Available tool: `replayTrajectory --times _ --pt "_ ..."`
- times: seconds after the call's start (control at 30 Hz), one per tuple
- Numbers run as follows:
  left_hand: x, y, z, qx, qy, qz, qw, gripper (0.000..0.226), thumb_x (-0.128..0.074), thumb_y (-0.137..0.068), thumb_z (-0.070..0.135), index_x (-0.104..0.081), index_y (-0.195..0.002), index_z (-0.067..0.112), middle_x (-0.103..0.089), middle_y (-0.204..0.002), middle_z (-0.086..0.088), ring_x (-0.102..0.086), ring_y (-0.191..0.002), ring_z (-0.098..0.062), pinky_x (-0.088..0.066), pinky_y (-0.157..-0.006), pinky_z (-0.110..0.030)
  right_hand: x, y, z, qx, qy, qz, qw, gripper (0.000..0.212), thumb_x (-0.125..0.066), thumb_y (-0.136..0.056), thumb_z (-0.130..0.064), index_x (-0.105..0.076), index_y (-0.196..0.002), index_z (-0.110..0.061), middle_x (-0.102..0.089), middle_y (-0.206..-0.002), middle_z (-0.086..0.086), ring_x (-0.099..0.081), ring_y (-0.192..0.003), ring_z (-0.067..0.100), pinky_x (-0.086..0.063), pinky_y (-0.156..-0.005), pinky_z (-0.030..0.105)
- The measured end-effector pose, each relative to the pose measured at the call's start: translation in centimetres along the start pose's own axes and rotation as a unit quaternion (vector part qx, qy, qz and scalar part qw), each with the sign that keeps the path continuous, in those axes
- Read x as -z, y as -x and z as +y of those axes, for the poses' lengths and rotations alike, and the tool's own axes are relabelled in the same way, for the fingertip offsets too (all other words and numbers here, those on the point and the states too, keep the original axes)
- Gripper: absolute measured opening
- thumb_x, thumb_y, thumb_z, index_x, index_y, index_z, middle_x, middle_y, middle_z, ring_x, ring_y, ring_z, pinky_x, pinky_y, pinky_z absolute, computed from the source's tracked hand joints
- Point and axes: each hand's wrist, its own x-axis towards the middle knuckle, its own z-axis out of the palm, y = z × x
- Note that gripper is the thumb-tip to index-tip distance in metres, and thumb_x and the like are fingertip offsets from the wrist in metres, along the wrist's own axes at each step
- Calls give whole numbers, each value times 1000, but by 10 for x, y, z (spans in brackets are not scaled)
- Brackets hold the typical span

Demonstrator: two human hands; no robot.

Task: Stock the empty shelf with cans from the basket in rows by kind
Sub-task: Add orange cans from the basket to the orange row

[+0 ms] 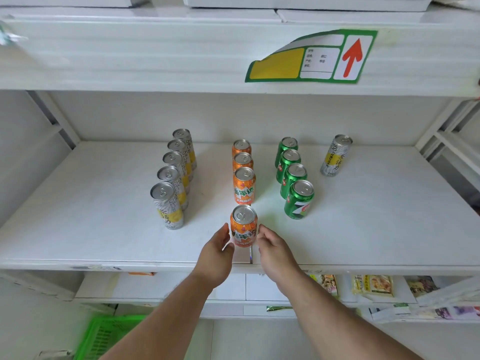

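Observation:
An orange can (243,224) stands upright near the front of the white shelf (363,229), at the head of a row of three orange cans (244,184). My left hand (217,252) cups its left side and my right hand (275,252) cups its right side, fingers touching it. To the left runs a row of several tall silver-and-yellow cans (168,201). Right of the orange row, several green cans (298,198) form another row. One silver-and-yellow can (336,155) stands alone at the far right. The green basket (109,339) shows at the bottom left, its contents hidden.
The upper shelf's front edge carries a green and yellow label with a red arrow (311,57). Below, a lower shelf holds snack packets (372,284) on the right. Metal uprights (439,128) frame the shelf sides.

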Motion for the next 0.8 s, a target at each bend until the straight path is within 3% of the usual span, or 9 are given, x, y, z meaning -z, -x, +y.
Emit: replayTrajectory --times 0.17,0.3,0.43,0.53,0.7,0.8 --pt "7 4 -3 -18 9 -8 1000 48 -45 -105 9 -43 -151 19 -52 -137 15 -48 -132 -4 -33 -109 -19 -1 5 -6 2 -13 10 1000 28 -39 -109 -25 -66 -109 -31 -52 -61 -23 -43 -61 0 -35 -52 12" --pt "13 0 -6 -40 1 -37 999 46 -45 -106 12 -45 -151 22 -55 -137 16 -49 -131 -1 -33 -109 -18 -10 5 -4 14 -22 29 999 33 -39 -110 -30 -67 -126 -33 -63 -81 -18 -49 -64 -1 -42 -65 20" --pt "16 -4 -12 -56 -6 -63 996 48 -45 -105 12 -45 -151 24 -58 -141 13 -50 -134 -3 -35 -117 -27 -17 8 -5 18 -29 53 998 36 -39 -110 -30 -64 -136 -37 -72 -119 -10 -57 -88 3 -47 -86 24" --pt "19 -9 -14 -60 -13 -77 995 49 -45 -104 11 -45 -151 26 -58 -142 14 -49 -134 -2 -35 -119 -31 -21 10 -9 18 -38 58 997 36 -39 -110 -29 -63 -136 -39 -71 -121 -11 -60 -93 4 -48 -91 25" --pt "22 -20 -11 -56 -18 -91 994 52 -44 -104 10 -42 -153 25 -55 -145 14 -46 -137 -3 -32 -120 -30 -23 4 -17 17 -52 56 997 33 -39 -110 -25 -65 -121 -42 -74 -112 -8 -57 -79 3 -45 -78 22" --pt "21 -31 -5 -59 -17 -93 994 52 -44 -103 8 -43 -153 26 -56 -144 14 -47 -137 -3 -32 -118 -26 -21 -6 -23 15 -55 57 997 37 -39 -110 -23 -62 -131 -43 -73 -116 -12 -61 -89 -1 -45 -81 19"
